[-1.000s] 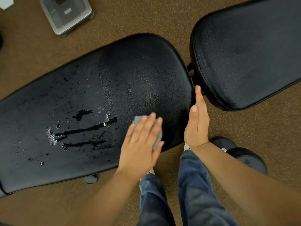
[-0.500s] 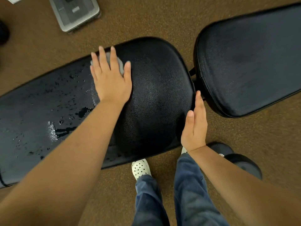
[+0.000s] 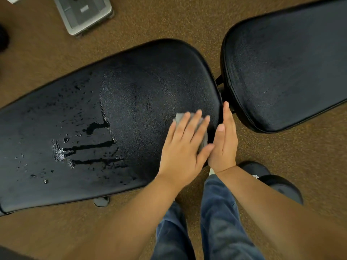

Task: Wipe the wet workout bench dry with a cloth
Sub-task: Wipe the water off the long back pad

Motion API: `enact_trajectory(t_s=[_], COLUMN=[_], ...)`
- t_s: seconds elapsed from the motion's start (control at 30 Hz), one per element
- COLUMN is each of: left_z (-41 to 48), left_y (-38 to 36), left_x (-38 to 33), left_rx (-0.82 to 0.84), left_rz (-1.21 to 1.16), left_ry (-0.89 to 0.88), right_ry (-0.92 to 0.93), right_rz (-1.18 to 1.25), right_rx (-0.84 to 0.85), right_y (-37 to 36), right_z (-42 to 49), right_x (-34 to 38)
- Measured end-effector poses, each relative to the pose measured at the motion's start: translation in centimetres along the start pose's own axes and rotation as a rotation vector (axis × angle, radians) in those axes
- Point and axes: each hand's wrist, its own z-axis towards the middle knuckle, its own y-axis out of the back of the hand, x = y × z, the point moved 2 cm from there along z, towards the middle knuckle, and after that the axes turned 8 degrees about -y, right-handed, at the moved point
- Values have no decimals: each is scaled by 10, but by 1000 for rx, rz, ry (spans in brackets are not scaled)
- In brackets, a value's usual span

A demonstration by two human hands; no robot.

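We see the L hand (image 3: 183, 147) lying flat on a small gray cloth (image 3: 179, 117), fingers (image 3: 194, 122) straight and a bit spread. It presses the cloth onto the long pad (image 3: 131, 81) close to that pad's rounded end, on the side nearest us. Bits of cloth show past the fingertips and by the thumb. The R hand (image 3: 224, 145) stands on edge just beside it at the pad's end, fingers (image 3: 227, 117) straight and together, holding nothing. Its thumb is touching or nearly touching the L thumb, can't tell which. Its fingertips point into the gap btwn the long pad and the short pad (image 3: 281, 72), which sits apart to the right. Round the cloth the surface looks matte. Further left there's water (image 3: 88, 147): dark streaks, a shiny puddle, scattered drops. Below are blue jeans (image 3: 216, 222) and a brown carpet floor (image 3: 169, 21), w/ a dark dumbbell (image 3: 272, 181) right of the legs & a gray box-like device (image 3: 84, 12) at top left.
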Motion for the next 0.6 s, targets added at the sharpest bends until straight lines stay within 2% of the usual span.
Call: enact_trajectory(t_s=[0.1, 0.23, 0.43, 0.6], left_z=[-38, -72, -88, -47], left_y=[-6, -4, 18, 44], left_x=[7, 24, 72, 128], left_rx=[55, 58, -25, -160], left_rz=[101, 182, 125, 77], left_ry=[10, 128, 395, 532], right_ry=[-6, 11, 2, 4], right_rz=[-7, -22, -47, -69], right_rx=[3, 7, 2, -18], right_y=[0, 0, -1, -1], right_z=[-1, -3, -4, -3], right_x=[2, 4, 3, 1])
